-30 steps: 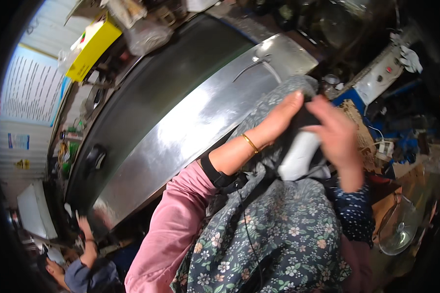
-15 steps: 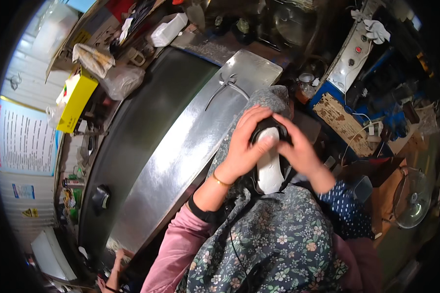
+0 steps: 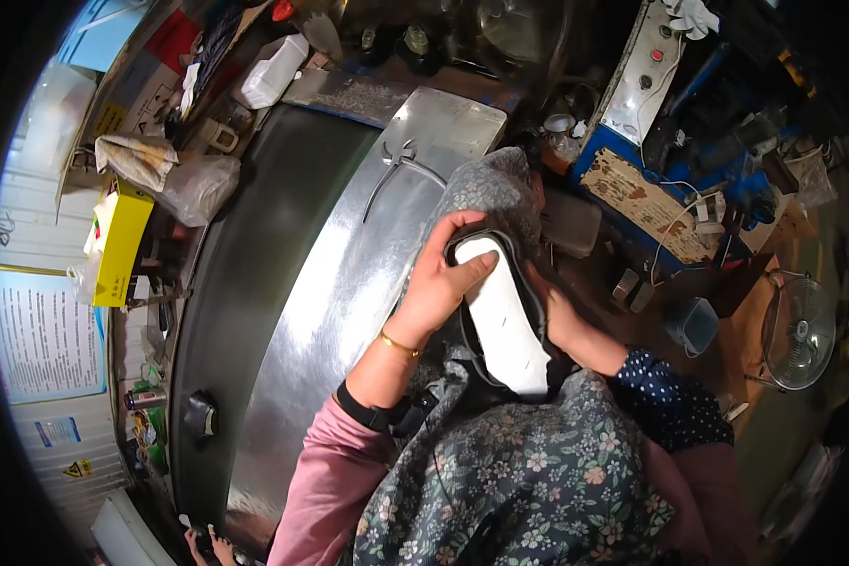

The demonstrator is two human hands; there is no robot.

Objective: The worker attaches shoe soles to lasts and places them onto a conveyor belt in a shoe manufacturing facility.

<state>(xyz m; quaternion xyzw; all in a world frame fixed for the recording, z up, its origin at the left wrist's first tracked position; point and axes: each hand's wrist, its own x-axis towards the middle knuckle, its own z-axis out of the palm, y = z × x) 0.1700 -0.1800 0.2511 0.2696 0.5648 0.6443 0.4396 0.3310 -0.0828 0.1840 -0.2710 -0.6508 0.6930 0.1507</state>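
White sole (image 3: 502,316) up, the dark shoe upper (image 3: 534,307) sits mid-frame, gripped by the left hand (image 3: 436,291); the right hand (image 3: 563,316) has dropped to clasp its right side, baring more sole.

A dark shoe (image 3: 500,307) slants near the view's middle, its white sole (image 3: 507,330) facing upward.

well left of the left hand (image 3: 434,283), a yellow box (image 3: 118,250) stands near a clear plastic bag (image 3: 205,186), with a printed poster (image 3: 47,335) farther out. right of the right hand (image 3: 558,316) are a blue-grey bin (image 3: 695,325) and, beyond it, a round fan (image 3: 804,330); ahead and right, a control panel (image 3: 643,85).
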